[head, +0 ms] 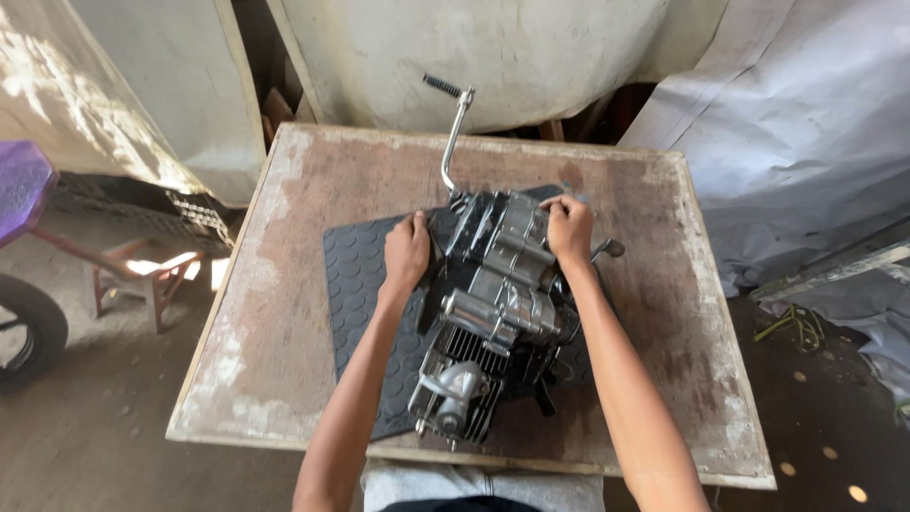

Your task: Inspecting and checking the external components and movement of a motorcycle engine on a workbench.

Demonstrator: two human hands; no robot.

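1. An engine (493, 303) lies on a black mat (355, 275) in the middle of a worn wooden bench (284, 313).
2. The left hand (408, 251) grips the engine's left side near the far end, fingers curled onto the casing.
3. The right hand (569, 228) grips the far right edge, fingers clamped over it.
4. A kick lever (455, 133) rises from the engine's far end.
5. A tyre (28, 327) stands on the floor at the left.

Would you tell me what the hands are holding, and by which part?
Both hands grip the engine: left hand on its left side, right hand on its far right edge.
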